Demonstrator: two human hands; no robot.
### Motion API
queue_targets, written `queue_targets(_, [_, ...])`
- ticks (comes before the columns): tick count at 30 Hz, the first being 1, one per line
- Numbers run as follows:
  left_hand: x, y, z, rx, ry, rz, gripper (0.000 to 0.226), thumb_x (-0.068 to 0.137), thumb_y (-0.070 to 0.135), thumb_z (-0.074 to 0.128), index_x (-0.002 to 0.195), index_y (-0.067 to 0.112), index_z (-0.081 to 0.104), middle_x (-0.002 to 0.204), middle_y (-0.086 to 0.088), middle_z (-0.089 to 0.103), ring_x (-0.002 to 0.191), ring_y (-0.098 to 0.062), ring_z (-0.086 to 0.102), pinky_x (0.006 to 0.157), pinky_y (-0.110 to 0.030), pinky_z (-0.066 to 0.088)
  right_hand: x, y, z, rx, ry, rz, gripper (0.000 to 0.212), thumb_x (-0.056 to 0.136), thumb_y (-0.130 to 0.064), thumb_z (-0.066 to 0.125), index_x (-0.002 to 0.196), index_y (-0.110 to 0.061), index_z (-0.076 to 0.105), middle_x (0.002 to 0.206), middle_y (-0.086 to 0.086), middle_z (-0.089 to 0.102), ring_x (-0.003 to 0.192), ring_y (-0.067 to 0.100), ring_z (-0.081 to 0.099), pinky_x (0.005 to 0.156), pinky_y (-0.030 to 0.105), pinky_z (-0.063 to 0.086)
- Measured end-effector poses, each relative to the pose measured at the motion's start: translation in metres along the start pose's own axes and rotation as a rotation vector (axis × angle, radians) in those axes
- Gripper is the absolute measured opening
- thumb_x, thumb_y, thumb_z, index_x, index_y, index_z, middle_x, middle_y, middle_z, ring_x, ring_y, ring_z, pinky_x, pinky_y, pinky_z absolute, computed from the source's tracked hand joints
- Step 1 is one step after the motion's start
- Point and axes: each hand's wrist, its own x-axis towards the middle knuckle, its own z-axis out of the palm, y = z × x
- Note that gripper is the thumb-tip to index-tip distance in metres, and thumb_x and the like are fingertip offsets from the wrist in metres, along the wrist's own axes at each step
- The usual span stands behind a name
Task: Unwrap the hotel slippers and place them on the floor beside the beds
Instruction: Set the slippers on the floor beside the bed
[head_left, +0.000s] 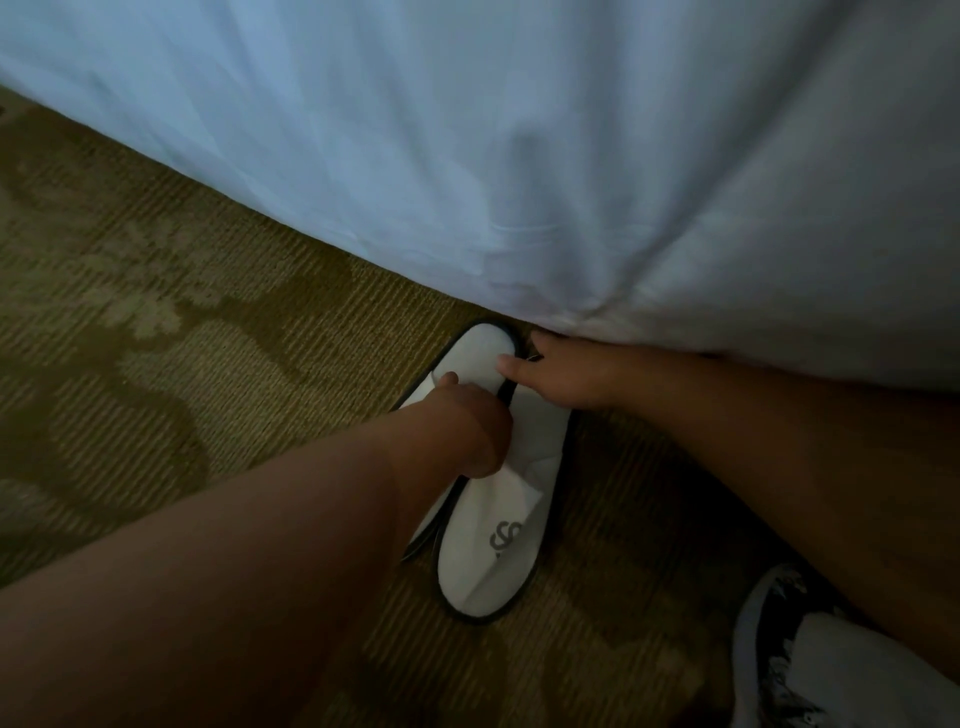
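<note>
I am seeing both arms running bare to the left hand (467, 421) and right hand (563, 376), while one foot is wearing a black-and-white patterned shoe (769, 654) with a pale rim and white fabric (862, 665) at its opening.

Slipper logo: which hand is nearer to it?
Left. The left hand holds the slippers just above the logo; the right hand touches their far end by the bed.

Slippers (493, 545) on carpet (156, 364) beside bed (467, 156)

Patterned carpet (156, 364) under white slippers (488, 561)
</note>
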Motion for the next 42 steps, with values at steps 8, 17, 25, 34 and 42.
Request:
queue_targets(8, [-0.021,0.003,-0.011,-0.092,0.053,-0.062,0.071,0.094,0.021,0.053,0.155,0.025,0.017,0.154,-0.007,0.034,0.138,-0.032,0.032,0.115,-0.061,0.001,-0.015,-0.011,-0.013,0.287,-0.035,-0.058,0.091,0.089,-0.067,0.047,0.157,-0.016,0.012,0.165,0.003,0.005,0.150,0.020,0.011,0.122,0.038,0.011])
queue_targets(17, [-0.111,-0.046,-0.039,-0.165,0.202,-0.200,0.060,0.095,0.029,0.046,0.152,0.030,0.026,0.151,-0.005,0.040,0.134,-0.031,0.040,0.108,-0.048,0.027,-0.095,-0.029,-0.053,0.488,-0.013,-0.138,0.071,0.095,-0.055,0.050,0.155,-0.026,0.025,0.160,-0.003,0.027,0.141,0.019,0.033,0.117,0.038,0.028])
queue_targets(25, [-0.223,-0.048,-0.036,-0.242,0.298,-0.203,0.049,0.091,0.045,0.050,0.139,0.036,0.043,0.134,0.002,0.056,0.119,-0.027,0.054,0.090,-0.040,0.041,-0.205,-0.049,-0.091,0.435,0.023,-0.074,0.070,0.096,-0.056,0.047,0.152,-0.015,0.033,0.161,0.003,0.026,0.144,0.022,0.029,0.117,0.036,0.024])
queue_targets(34, [-0.356,-0.004,-0.062,-0.162,0.459,-0.218,0.060,0.089,0.048,0.051,0.146,0.035,0.034,0.142,-0.004,0.049,0.125,-0.030,0.049,0.100,-0.044,0.041,-0.354,-0.072,-0.118,0.357,0.109,-0.060,0.079,0.093,-0.064,0.045,0.155,-0.020,0.022,0.163,0.003,0.021,0.145,0.025,0.026,0.110,0.034,0.025])
queue_targets(42, [-0.467,0.055,-0.083,-0.106,0.629,-0.201,0.060,0.090,0.055,0.050,0.146,0.039,0.033,0.148,-0.001,0.042,0.131,-0.026,0.043,0.106,-0.044,0.032,-0.491,-0.079,-0.133,0.256,0.263,-0.081,0.085,0.093,-0.060,0.049,0.157,-0.018,0.011,0.164,0.004,0.014,0.148,0.024,0.019,0.116,0.036,0.019])
